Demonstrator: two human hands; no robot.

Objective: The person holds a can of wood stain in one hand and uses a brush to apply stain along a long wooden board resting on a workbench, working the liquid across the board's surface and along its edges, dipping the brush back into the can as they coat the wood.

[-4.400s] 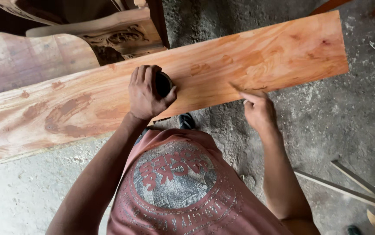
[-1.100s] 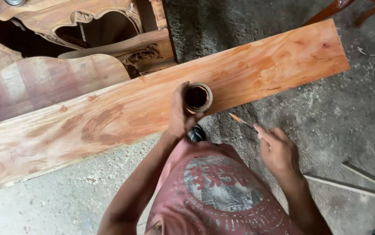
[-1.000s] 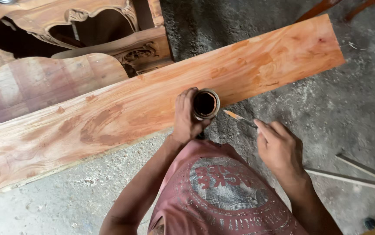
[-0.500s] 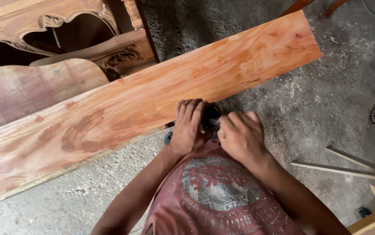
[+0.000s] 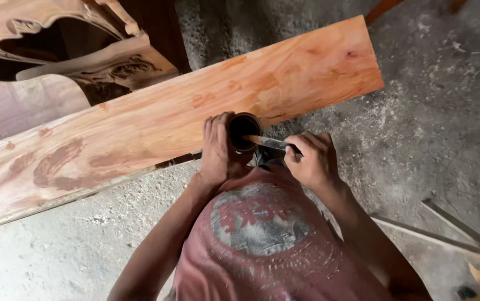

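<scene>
Floor: rough grey concrete floor [image 5: 429,111], dusted with pale sawdust, filled the right and lower part of the head view.
Plank: a long reddish wooden plank [image 5: 156,117] lay across the frame on a slant, its far end higher at the right, its near edge just in front of the person's hands. Darker patches of grain showed towards its left end.
Carved pieces: carved wooden furniture parts [image 5: 78,50] with scrollwork stood behind the plank at upper left, partly in shadow.
Strips: thin wooden strips [image 5: 452,220] lay on the floor at lower right, well apart from the hands.
Left hand: the left hand [image 5: 217,150] was wrapped around a small dark round container [image 5: 244,132], fingers closed on its side, mouth of the container facing up and towards the camera. It was held at the near edge of the plank.
Right hand: the right hand [image 5: 312,159] pinched a slim stick-like tool [image 5: 268,142], its pale tip reaching over the rim into the mouth of the container. Whether the tip touched the contents could not be told.
Hands relative: close together, joined only through tool and container.
Clothing: a faded red shirt [image 5: 262,234] with a round print filled the lower centre.
</scene>
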